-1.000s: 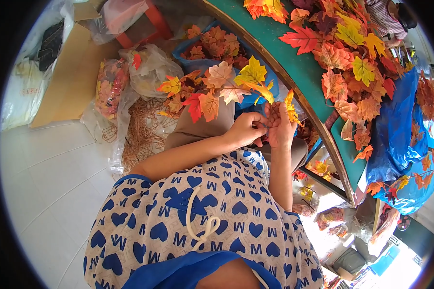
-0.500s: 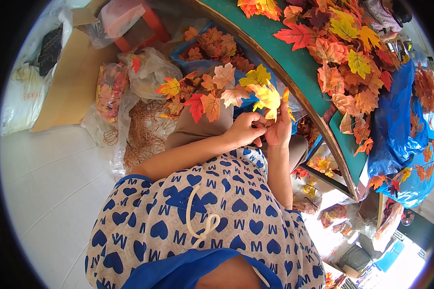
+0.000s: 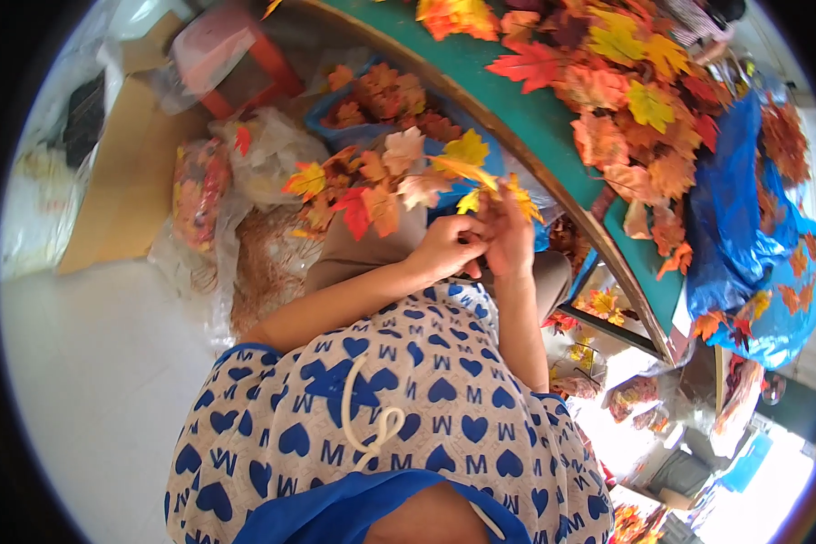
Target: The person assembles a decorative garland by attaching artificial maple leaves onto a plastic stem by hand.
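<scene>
Above my lap hangs a garland of artificial maple leaves (image 3: 378, 208), orange, red, pale peach and yellow. My right hand (image 3: 510, 234) grips its right end, fingers curled around the stem by the yellow leaves (image 3: 463, 170). My left hand (image 3: 446, 247) is closed in a pinch just beside it, thumb and forefinger meeting against the right hand. Whatever sits between the left fingertips is too small to make out. More autumn leaves fill a blue-lined container (image 3: 394, 95) beyond the garland.
A green table (image 3: 521, 109) with a wooden edge curves past on the right, bearing a heap of artificial leaves (image 3: 626, 118) and blue plastic bags (image 3: 730, 227). To the left are a cardboard box (image 3: 118, 181), a bagged bundle of leaves (image 3: 197, 190) and a red stool (image 3: 245, 68).
The yellow leaf at my right hand has tilted from facing up to nearly edge-on as that hand turned. My left hand keeps its pinch close by. The whole view has shifted slightly.
</scene>
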{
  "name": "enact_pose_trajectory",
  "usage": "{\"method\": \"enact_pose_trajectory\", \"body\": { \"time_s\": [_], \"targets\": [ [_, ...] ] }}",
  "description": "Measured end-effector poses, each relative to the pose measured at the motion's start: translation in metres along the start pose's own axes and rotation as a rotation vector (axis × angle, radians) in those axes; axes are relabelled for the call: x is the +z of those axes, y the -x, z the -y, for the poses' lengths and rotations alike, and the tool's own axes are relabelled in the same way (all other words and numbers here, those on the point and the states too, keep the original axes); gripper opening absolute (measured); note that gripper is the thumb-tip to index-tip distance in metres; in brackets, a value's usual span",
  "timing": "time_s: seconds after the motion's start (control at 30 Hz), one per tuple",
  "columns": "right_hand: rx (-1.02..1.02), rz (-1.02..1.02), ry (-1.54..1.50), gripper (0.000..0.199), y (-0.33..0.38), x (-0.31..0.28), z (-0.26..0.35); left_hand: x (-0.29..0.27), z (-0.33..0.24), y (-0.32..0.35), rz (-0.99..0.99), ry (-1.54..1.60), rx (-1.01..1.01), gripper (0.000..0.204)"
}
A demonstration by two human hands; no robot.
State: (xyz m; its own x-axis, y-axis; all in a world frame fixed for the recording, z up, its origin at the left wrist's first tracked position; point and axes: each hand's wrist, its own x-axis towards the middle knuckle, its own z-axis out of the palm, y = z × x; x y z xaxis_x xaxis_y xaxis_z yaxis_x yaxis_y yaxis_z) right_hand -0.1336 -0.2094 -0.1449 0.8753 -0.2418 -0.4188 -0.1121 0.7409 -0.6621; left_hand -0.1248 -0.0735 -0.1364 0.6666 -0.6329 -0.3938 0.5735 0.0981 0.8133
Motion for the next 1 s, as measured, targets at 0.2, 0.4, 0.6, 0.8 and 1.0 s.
{"method": "enact_pose_trajectory", "body": {
  "time_s": [0.2,0.4,0.6,0.8,1.0],
  "targets": [
    [-0.246,0.051,1.166,0.044,0.027,0.008,0.046,-0.023,-0.01,0.002,-0.094,0.324,0.073,0.025],
    [-0.996,-0.448,1.206,0.009,0.037,-0.001,0.128,-0.03,-0.015,-0.006,0.013,0.487,0.112,0.023],
    [-1.047,-0.506,1.671,0.02,-0.006,0.008,0.128,-0.008,-0.021,-0.006,0.022,0.406,0.094,0.023],
    [-1.08,-0.813,2.037,0.018,-0.028,-0.005,0.128,-0.005,-0.043,-0.004,0.057,0.202,0.185,0.024],
    [-1.179,-0.566,0.803,0.009,0.007,0.002,0.136,0.003,-0.057,0.0,0.044,0.204,0.218,0.041]
  ]
}}
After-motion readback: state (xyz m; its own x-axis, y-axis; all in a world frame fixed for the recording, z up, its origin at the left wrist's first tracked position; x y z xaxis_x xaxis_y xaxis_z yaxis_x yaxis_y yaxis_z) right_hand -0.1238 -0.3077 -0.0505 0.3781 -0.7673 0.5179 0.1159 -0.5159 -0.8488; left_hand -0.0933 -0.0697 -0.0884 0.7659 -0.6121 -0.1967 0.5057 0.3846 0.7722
